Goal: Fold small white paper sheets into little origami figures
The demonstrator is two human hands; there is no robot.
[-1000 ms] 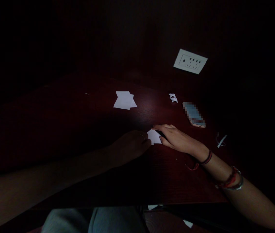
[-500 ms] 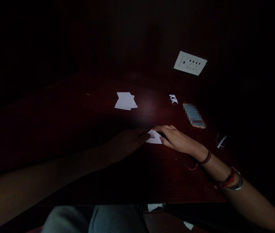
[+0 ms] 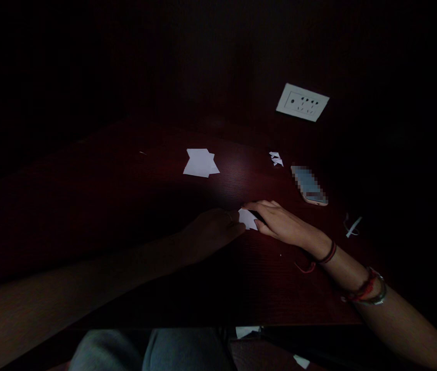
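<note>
A small folded piece of white paper lies on the dark red table between my two hands. My left hand, in shadow and wearing a ring, grips its left side with the fingers closed. From the right, my right hand holds the paper's other side between thumb and fingers. The left fingers partly cover the paper, so its full shape is hidden. Farther back lie overlapping white paper sheets. A small folded or crumpled white paper piece sits to their right.
A phone with a blurred screen lies right of centre. Beyond it, a white socket panel is on the wall. A thin white strip rests at the right. White paper shows below the table's front edge.
My left hand has moved slightly right over the paper, and the flap that stood out on it no longer shows. My right hand has stayed nearly still.
</note>
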